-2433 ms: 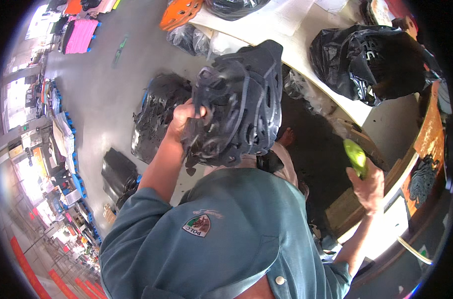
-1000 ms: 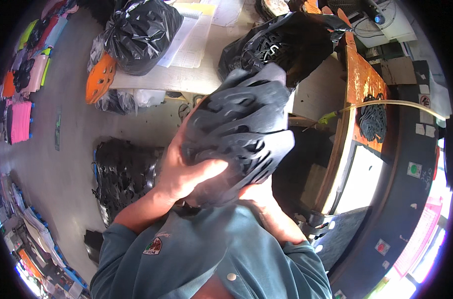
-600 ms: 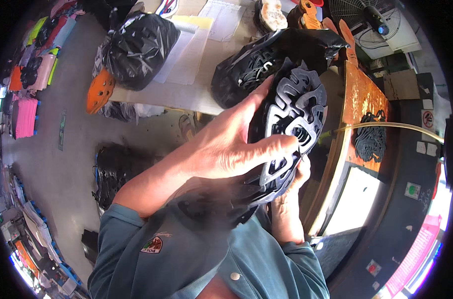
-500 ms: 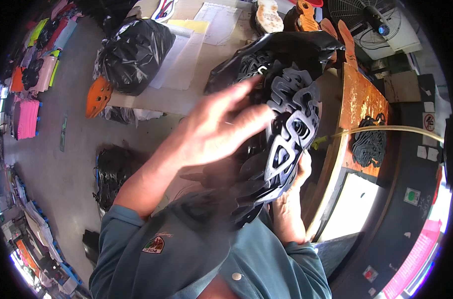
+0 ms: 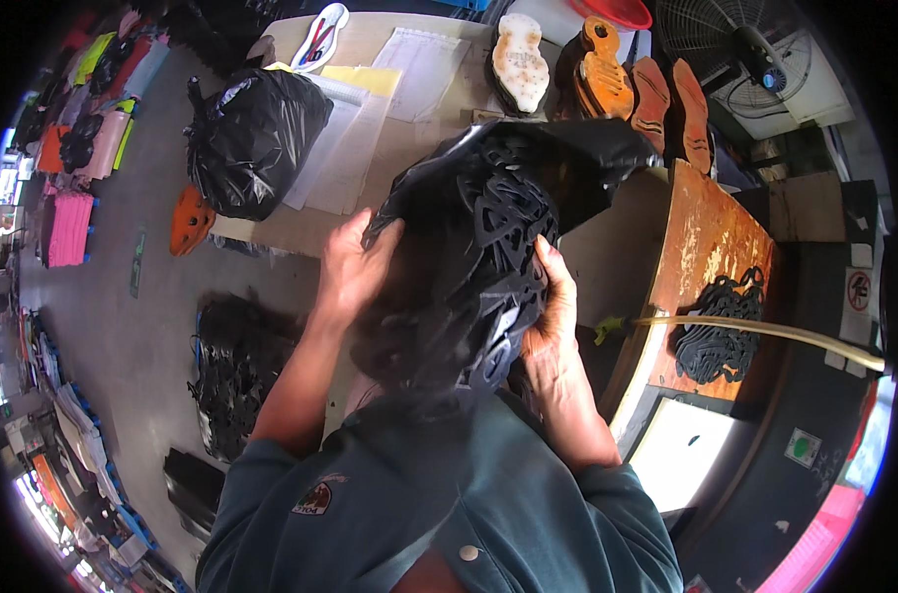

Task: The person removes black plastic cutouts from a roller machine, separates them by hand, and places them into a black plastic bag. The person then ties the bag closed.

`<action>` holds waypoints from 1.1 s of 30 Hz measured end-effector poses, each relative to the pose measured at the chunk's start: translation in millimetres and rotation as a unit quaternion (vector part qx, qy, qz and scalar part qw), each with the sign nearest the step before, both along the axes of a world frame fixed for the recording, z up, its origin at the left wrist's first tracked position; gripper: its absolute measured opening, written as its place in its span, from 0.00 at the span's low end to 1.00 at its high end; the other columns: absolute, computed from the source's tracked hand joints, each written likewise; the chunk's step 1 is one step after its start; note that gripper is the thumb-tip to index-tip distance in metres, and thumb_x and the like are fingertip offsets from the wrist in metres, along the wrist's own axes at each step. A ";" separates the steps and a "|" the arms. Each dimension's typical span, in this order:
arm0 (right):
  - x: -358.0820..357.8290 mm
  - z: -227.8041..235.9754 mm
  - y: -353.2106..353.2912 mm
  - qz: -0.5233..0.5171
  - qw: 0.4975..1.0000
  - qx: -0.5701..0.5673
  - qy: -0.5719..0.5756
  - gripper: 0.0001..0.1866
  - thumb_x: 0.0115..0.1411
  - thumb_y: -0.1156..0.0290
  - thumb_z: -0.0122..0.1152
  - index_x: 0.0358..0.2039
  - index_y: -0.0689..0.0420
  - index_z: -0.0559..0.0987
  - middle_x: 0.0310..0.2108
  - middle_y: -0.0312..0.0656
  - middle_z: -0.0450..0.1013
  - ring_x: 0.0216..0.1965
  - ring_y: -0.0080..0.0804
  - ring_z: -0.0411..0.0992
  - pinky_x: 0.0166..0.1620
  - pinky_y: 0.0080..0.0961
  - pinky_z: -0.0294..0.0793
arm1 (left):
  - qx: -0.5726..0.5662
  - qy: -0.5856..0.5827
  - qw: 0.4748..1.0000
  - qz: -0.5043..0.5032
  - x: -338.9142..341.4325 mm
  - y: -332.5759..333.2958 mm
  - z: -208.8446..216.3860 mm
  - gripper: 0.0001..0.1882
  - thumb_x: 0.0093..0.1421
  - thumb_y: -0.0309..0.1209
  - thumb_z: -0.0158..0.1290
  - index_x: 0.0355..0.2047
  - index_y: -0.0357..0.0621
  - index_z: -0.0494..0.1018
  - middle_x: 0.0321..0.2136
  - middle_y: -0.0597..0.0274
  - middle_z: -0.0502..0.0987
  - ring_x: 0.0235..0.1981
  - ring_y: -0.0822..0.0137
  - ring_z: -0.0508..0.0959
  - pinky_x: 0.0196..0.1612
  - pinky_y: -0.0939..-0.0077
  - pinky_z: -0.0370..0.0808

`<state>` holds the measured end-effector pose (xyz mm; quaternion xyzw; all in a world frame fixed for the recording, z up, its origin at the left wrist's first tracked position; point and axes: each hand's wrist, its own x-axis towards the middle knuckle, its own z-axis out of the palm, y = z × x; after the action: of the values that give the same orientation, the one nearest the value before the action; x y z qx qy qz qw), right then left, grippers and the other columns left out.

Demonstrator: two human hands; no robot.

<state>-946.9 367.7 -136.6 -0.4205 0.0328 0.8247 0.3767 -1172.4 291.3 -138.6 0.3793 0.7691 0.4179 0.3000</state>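
A black plastic bag (image 5: 589,173) gapes in front of me, its mouth spread wide. Inside and across it lies a bundle of black openwork cut-out pieces (image 5: 508,232), like patterned sole parts. My right hand (image 5: 555,296) grips the bundle from its right side, thumb on top; the fingers underneath are hidden. On the left, my left hand (image 5: 355,265) is closed on the bag's edge, the thin film running up from its fingers. The lower end of the bundle is dark and blurred near my chest.
On the table are a tied black bag (image 5: 256,148), papers (image 5: 417,74), a white sole-shaped block (image 5: 520,64) and orange ones (image 5: 604,74). To the right, black cut-out pieces (image 5: 721,326) lie on a worn board (image 5: 706,237) under a curved strip (image 5: 765,332). A fan (image 5: 716,44) stands beyond.
My left hand has left the top of the bundle and moved left to the bag's edge. The bundle has tilted into the bag, and my right hand has risen, its thumb now over the pieces.
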 end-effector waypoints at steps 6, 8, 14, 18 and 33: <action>6.4 -0.9 19.4 0.012 0.997 0.061 0.050 0.22 0.64 0.61 0.71 0.55 0.59 0.82 0.51 0.46 0.83 0.48 0.44 0.84 0.57 0.45 0.83 | 0.112 -0.003 0.993 -0.025 20.5 -22.2 13.5 0.05 0.68 0.23 0.60 0.42 0.37 0.81 0.26 0.77 0.75 0.28 0.82 0.70 0.32 0.80 0.70; 8.6 -6.6 32.9 0.022 0.987 0.112 0.113 0.22 0.65 0.59 0.71 0.54 0.59 0.82 0.51 0.46 0.83 0.48 0.43 0.84 0.56 0.45 0.84 | 0.123 -0.117 0.984 -0.045 23.8 -33.6 11.7 0.07 0.66 0.19 0.59 0.44 0.37 0.81 0.28 0.75 0.77 0.30 0.82 0.72 0.34 0.80 0.72; 10.5 -33.5 59.8 -0.053 0.991 0.081 0.094 0.15 0.69 0.62 0.67 0.50 0.57 0.83 0.46 0.45 0.85 0.45 0.42 0.84 0.52 0.43 0.86 | 0.006 0.023 0.999 0.027 19.7 -57.3 -48.3 0.15 0.57 0.20 0.60 0.46 0.36 0.78 0.36 0.55 0.83 0.38 0.63 0.83 0.45 0.69 0.79; 14.8 -35.0 62.8 -0.025 0.980 0.085 0.177 0.16 0.68 0.64 0.68 0.51 0.61 0.83 0.46 0.47 0.85 0.47 0.42 0.84 0.54 0.45 0.86 | -0.114 0.083 0.988 0.061 11.0 -68.1 -88.8 0.13 0.57 0.23 0.60 0.44 0.37 0.77 0.34 0.49 0.82 0.37 0.59 0.84 0.43 0.64 0.79; -9.1 -56.9 95.2 -0.062 0.940 0.190 0.275 0.22 0.70 0.57 0.62 0.59 0.56 0.82 0.58 0.46 0.80 0.57 0.44 0.79 0.62 0.48 0.79 | 0.267 -0.801 0.535 -0.034 41.8 -50.3 -70.7 0.15 0.77 0.38 0.47 0.54 0.44 0.77 0.46 0.62 0.83 0.43 0.62 0.82 0.62 0.55 0.75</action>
<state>-956.1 462.9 -193.5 -0.0952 0.0034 0.8743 0.4759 -1130.6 241.0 -209.3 -0.0257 0.0465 0.7225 0.6894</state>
